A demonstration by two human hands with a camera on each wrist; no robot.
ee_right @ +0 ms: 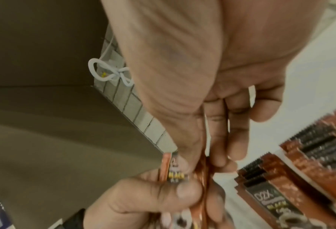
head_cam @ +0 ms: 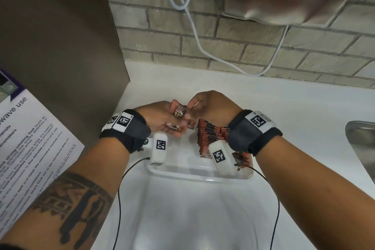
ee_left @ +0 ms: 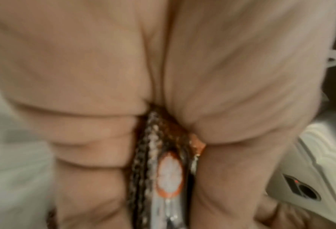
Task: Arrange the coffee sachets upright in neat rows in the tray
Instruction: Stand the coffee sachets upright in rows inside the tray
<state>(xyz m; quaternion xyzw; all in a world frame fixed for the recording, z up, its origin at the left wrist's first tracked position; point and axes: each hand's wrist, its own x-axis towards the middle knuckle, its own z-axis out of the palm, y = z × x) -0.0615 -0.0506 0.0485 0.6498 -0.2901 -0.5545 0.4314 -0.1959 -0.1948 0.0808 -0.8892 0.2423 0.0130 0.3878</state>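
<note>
A small stack of copper-and-black coffee sachets (head_cam: 179,110) is held above the back of the translucent tray (head_cam: 198,174). My left hand (head_cam: 174,126) grips the stack from below, with the sachet edges (ee_left: 163,162) showing between its curled fingers. My right hand (head_cam: 191,107) pinches the top of the sachets (ee_right: 204,162) between thumb and fingers, just above the left hand (ee_right: 153,198). A row of upright sachets (head_cam: 211,134) fills the tray's right side, partly hidden by my right wrist; the same row (ee_right: 310,155) runs past the right hand.
The tray sits on a white counter (head_cam: 284,117) against a brick wall. A brown cabinet side (head_cam: 60,46) with a microwave notice (head_cam: 30,148) stands at the left. At the right edge is a steel sink (head_cam: 361,142). A white cable (head_cam: 194,32) hangs behind.
</note>
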